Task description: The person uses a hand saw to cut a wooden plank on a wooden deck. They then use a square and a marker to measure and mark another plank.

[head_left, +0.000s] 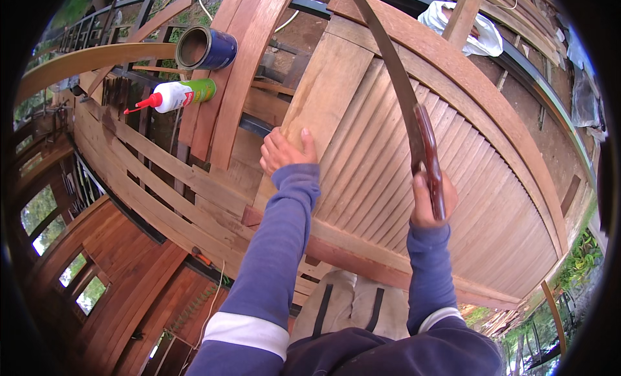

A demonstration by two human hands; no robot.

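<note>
A slatted wooden door (388,149) lies flat in front of me, with a wide pale board (330,85) across its left end. My left hand (289,151) grips that end, fingers curled over the board's edge and the thumb on top. In my right hand (432,198) is a handsaw (394,59), its glossy brown wooden handle (432,162) closed in my fist. Its long dark blade points away from me above the slats and looks raised off them. Whether the blade touches the far frame rail cannot be made out.
A blue paint can (223,50) and a white-green glue bottle (187,95) with a red nozzle lie on reddish planks (236,98) at the far left. A white plastic bag (446,26) sits far right. An orange-handled tool (202,256) rests near the left-side boards.
</note>
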